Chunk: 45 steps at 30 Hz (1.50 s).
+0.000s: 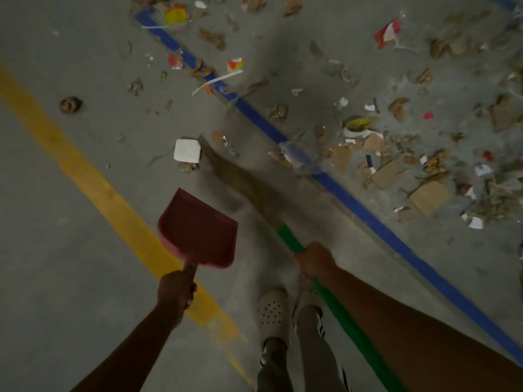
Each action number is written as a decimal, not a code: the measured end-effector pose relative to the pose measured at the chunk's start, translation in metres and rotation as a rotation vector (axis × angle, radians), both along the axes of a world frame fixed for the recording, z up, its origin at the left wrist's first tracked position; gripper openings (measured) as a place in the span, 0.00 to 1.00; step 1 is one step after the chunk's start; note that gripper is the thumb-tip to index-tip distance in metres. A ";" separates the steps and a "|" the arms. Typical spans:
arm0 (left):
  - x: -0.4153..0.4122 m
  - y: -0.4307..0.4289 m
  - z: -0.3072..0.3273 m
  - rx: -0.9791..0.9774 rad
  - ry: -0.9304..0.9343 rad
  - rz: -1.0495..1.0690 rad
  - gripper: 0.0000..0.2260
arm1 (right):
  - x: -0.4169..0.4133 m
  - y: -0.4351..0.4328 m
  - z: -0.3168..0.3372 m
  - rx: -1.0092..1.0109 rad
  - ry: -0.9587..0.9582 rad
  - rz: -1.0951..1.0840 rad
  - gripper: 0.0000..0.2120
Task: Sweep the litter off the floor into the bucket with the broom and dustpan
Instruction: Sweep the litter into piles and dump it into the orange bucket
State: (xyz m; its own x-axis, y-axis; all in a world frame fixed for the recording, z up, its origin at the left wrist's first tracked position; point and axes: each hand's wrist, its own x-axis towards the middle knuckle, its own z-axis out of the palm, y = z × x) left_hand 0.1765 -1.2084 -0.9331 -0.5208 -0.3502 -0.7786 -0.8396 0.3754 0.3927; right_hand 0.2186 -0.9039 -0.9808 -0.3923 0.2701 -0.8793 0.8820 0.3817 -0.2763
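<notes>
the dustpan (198,233) gripped in the fingers of the left hand (175,292) is dull red all over. the broom (339,306) handle inside the fingers of the right hand (315,261) is bright green; past those fingers its bristles (240,176) blur to straw brown. the floor (56,250) is flat grey, and a yellow painted line (93,176) passes under the left fingers, while a blue line (368,210) runs beyond the right fingers. ahead of the bristles lies a white square scrap (186,150) and, further out, litter (430,196) in cardboard brown, a red-and-white wrapper (387,32) and a yellow-and-red wrapper (175,14). below the fingers — cream clogs (273,312) dotted with dark holes.
</notes>
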 end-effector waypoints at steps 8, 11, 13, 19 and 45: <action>-0.026 0.066 -0.018 0.059 -0.010 -0.016 0.24 | 0.008 0.099 -0.012 0.275 0.046 -0.479 0.18; -0.040 0.100 -0.015 0.087 -0.019 -0.052 0.25 | 0.003 0.120 0.011 0.278 0.136 -0.640 0.14; -0.049 0.119 -0.012 0.098 -0.022 -0.071 0.26 | -0.001 0.129 0.025 0.270 0.196 -0.700 0.13; -0.073 0.144 -0.011 0.138 -0.018 -0.084 0.25 | -0.017 0.136 0.048 0.185 0.298 -0.603 0.14; -0.121 -0.202 -0.058 0.042 -0.023 0.129 0.26 | -0.158 -0.242 -0.013 -0.082 0.136 0.145 0.17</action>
